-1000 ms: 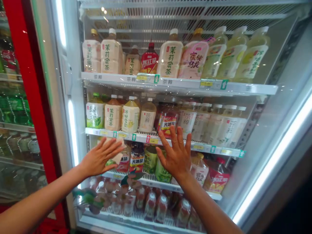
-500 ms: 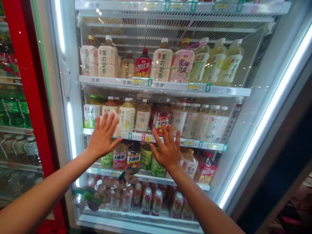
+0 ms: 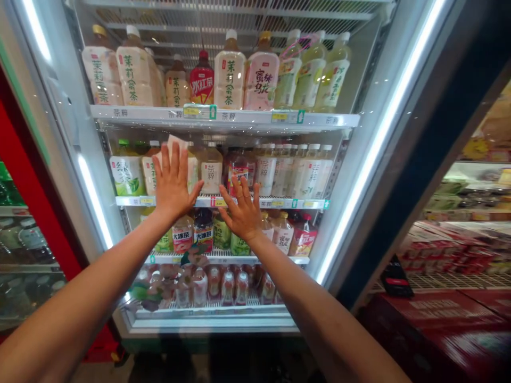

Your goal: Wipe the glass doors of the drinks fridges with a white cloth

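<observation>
One upright glass door (image 3: 223, 129) spans 12 o'clock, before the fingers of both hands, with rows of bottles (image 3: 229, 74) behind it. Dark red boxes (image 3: 443, 330) sit at 4 o'clock, a red frame (image 3: 59, 234) at 8. The left hand (image 3: 173, 183), fingers slightly spread, covers a pale cloth (image 3: 176, 140) peeking past its fingertips at 12; at its 4 o'clock, the right hand (image 3: 242, 210) spreads its fingers, contact unclear.

Bright strip lights (image 3: 95, 202); scattered glare; right edge blurred.
</observation>
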`<control>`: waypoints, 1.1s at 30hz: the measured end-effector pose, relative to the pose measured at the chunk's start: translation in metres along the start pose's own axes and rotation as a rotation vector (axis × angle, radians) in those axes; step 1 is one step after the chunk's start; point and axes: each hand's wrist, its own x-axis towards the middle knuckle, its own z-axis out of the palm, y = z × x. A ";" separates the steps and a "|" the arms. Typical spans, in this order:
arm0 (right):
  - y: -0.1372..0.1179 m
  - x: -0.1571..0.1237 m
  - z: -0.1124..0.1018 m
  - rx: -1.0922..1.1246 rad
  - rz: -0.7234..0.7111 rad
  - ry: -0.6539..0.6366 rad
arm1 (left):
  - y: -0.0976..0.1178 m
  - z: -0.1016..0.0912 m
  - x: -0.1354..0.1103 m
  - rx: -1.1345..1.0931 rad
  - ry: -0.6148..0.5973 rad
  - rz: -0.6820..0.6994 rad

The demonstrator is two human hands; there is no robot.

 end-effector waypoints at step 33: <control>0.001 0.002 -0.001 0.048 0.052 -0.118 | -0.077 -0.018 -0.089 -0.058 -0.167 0.111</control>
